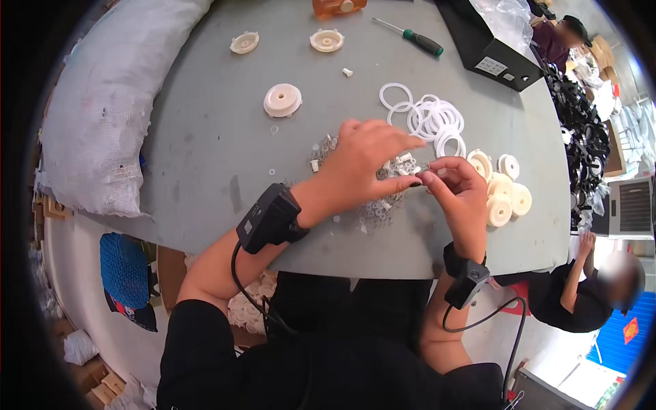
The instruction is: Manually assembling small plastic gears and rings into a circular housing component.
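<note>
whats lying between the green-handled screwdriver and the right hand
A loose pile of white rings lies between the green-handled screwdriver and the right hand in the head view.

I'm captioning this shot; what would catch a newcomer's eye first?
Probably the left hand and right hand, close together at a pile of small parts near the middle of the table. White rings lie beyond the right hand, with cream wheels to its right. A bulky white sack lies along the table's left side.
</note>
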`<state>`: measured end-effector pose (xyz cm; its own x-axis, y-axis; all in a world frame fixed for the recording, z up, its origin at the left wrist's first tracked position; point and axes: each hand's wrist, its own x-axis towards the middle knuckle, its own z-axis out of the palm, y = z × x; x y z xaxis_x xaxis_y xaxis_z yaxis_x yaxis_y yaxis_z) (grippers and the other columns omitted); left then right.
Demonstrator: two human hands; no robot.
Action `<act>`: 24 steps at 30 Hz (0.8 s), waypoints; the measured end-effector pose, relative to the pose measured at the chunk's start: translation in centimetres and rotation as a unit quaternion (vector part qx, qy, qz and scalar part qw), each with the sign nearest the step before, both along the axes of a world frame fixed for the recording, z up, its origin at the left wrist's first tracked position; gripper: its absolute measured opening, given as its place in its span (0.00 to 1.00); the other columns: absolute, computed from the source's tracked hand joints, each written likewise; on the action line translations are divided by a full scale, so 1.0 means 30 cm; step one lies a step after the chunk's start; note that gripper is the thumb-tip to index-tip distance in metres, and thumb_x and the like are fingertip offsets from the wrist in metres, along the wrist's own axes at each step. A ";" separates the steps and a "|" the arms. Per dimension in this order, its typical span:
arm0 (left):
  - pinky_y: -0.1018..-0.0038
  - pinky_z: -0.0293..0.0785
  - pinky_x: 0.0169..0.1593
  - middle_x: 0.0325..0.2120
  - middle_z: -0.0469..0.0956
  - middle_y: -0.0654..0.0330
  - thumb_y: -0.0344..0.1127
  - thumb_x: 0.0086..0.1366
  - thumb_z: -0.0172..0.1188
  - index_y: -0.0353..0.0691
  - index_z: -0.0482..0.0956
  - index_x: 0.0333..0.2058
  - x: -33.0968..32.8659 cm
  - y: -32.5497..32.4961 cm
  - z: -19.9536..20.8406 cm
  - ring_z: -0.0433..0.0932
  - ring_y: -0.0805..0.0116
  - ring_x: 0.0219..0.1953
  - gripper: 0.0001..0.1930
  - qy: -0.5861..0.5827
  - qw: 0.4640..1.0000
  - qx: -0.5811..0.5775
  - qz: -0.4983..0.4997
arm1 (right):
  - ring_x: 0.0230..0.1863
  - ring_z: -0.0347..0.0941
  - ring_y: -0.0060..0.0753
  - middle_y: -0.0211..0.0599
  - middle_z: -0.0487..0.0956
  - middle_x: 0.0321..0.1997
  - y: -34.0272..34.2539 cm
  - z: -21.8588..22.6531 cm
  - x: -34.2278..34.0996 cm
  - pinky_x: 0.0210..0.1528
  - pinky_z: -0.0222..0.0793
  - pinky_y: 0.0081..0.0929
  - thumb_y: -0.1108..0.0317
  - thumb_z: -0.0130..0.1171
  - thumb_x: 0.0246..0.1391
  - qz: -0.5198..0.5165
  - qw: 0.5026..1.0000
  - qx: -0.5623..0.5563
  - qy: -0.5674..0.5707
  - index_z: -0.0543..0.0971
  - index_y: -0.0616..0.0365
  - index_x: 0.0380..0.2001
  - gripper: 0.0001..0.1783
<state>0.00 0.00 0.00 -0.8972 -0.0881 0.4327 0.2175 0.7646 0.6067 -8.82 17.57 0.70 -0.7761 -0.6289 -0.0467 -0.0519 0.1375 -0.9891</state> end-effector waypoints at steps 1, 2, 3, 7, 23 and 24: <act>0.68 0.53 0.57 0.40 0.75 0.60 0.39 0.52 0.63 0.45 0.75 0.45 0.002 0.003 0.001 0.69 0.64 0.49 0.20 -0.010 0.999 0.032 -0.034 | 0.32 0.74 0.18 0.33 0.79 0.32 -0.005 -0.004 0.002 0.35 0.66 0.14 0.75 0.61 0.47 0.005 1.000 -0.011 0.009 0.75 0.62 0.40 0.14; 0.69 0.57 0.55 0.35 0.77 0.60 0.36 0.53 0.62 0.44 0.75 0.43 0.002 0.005 0.001 0.74 0.62 0.44 0.18 -0.019 0.995 0.065 -0.068 | 0.32 0.74 0.17 0.34 0.78 0.31 -0.008 -0.006 0.004 0.34 0.66 0.13 0.76 0.61 0.46 0.009 1.000 -0.021 0.018 0.75 0.62 0.39 0.14; 0.69 0.57 0.55 0.35 0.77 0.60 0.36 0.53 0.62 0.44 0.75 0.43 0.006 0.006 -0.003 0.74 0.62 0.44 0.18 -0.021 0.995 0.066 -0.068 | 0.32 0.74 0.17 0.34 0.78 0.31 -0.010 -0.004 0.010 0.34 0.66 0.13 0.76 0.61 0.46 0.009 1.000 -0.020 0.017 0.75 0.62 0.39 0.14; 0.74 0.70 0.44 0.33 0.77 0.59 0.28 0.57 0.58 0.37 0.75 0.40 -0.002 0.007 -0.015 0.76 0.68 0.39 0.11 -0.037 0.945 0.314 -0.083 | 0.31 0.73 0.21 0.35 0.78 0.29 0.000 0.009 0.011 0.34 0.67 0.18 0.71 0.54 0.54 0.036 0.995 -0.090 -0.027 0.75 0.65 0.40 0.12; 0.74 0.71 0.44 0.32 0.75 0.61 0.31 0.61 0.57 0.38 0.72 0.38 0.002 0.045 -0.034 0.74 0.73 0.37 0.08 -0.116 0.717 0.628 -0.277 | 0.29 0.74 0.30 0.44 0.75 0.33 0.027 -0.006 0.002 0.23 0.71 0.20 0.69 0.56 0.53 0.200 0.913 -0.285 -0.212 0.72 0.64 0.37 0.11; 0.74 0.71 0.44 0.32 0.75 0.61 0.31 0.61 0.57 0.38 0.72 0.38 0.003 0.044 -0.039 0.74 0.73 0.37 0.08 -0.116 0.718 0.628 -0.277 | 0.29 0.74 0.30 0.44 0.75 0.33 0.033 -0.015 0.000 0.23 0.71 0.20 0.69 0.56 0.53 0.201 0.913 -0.285 -0.213 0.72 0.64 0.37 0.11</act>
<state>0.08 1.31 -1.18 -0.9804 0.1198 0.1562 0.0581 -0.5821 0.8110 -8.81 18.56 0.26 -0.4652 -0.8750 0.1339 0.4203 -0.3514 -0.8365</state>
